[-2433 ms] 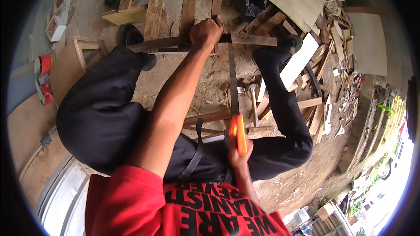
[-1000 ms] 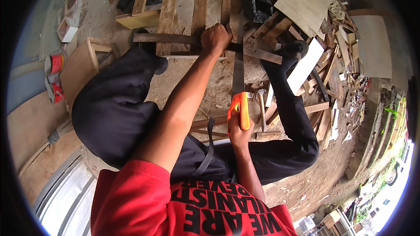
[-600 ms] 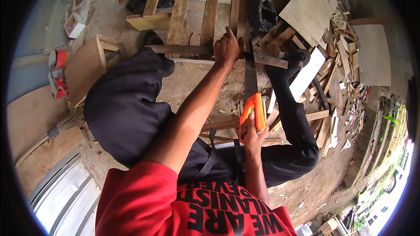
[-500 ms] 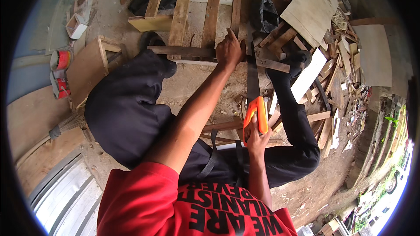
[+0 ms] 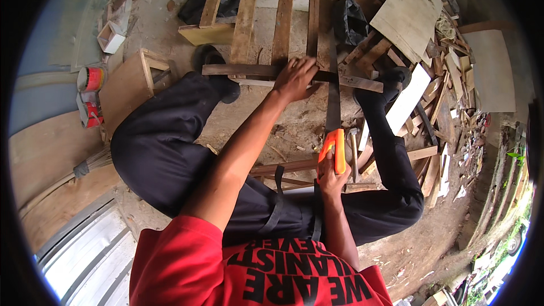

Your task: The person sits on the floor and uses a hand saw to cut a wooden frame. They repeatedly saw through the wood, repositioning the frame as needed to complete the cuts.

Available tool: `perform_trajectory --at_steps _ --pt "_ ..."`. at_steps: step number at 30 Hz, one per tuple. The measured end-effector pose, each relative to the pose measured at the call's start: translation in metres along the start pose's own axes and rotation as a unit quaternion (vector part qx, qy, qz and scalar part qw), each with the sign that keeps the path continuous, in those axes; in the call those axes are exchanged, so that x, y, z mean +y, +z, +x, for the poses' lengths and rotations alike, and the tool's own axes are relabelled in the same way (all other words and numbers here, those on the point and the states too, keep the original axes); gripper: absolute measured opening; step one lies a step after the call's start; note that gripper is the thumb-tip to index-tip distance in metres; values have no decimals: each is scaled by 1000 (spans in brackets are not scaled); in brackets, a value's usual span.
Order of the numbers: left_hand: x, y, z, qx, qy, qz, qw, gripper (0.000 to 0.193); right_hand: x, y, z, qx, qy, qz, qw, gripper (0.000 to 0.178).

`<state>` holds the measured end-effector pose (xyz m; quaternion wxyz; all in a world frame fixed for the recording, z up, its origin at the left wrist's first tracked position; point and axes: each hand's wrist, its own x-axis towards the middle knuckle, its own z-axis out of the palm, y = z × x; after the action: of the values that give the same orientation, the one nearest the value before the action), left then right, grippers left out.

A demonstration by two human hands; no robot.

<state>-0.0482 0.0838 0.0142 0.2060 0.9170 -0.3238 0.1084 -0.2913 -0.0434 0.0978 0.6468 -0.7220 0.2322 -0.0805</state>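
A narrow wooden strip [image 5: 243, 70] lies crosswise over the near ends of a slatted wooden frame [image 5: 281, 28]. My left hand [image 5: 296, 79] is closed over the strip's middle, its fingers bent across the far edge. Just right of that hand, the blade of a handsaw [image 5: 333, 107] crosses the strip, pointing away from me. My right hand [image 5: 333, 173] grips the saw's orange handle. How deep the teeth sit in the wood cannot be made out.
Wood offcuts [image 5: 436, 102] and a square plywood sheet [image 5: 407, 14] are heaped on the right. A hammer-like tool [image 5: 354, 150] stands beside the saw handle. A plywood box [image 5: 127, 85] and red cans [image 5: 90, 79] sit at the left. A black bag [image 5: 350, 20] lies beyond the strip.
My left hand has drawn back from its pointing pose near the blade and now bends over the strip. The saw has slid slightly forward in my right hand. The whole view has shifted a little.
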Motion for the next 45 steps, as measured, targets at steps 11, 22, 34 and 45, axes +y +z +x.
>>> perform_trajectory --at_steps 11,22,34,45 --pt "-9 -109 23 -149 -58 -39 986 45 -47 3 -18 -75 -218 -108 967 27" --pt "-69 -261 102 -68 -16 37 997 58 -140 23 17 -25 -457 -68 886 11" --pt "-190 -322 62 24 -415 -215 884 57 -120 6 20 24 -202 130 970 23" --pt "-205 -287 8 91 -456 -350 813 50 -153 -1 30 -57 -226 35 972 25"
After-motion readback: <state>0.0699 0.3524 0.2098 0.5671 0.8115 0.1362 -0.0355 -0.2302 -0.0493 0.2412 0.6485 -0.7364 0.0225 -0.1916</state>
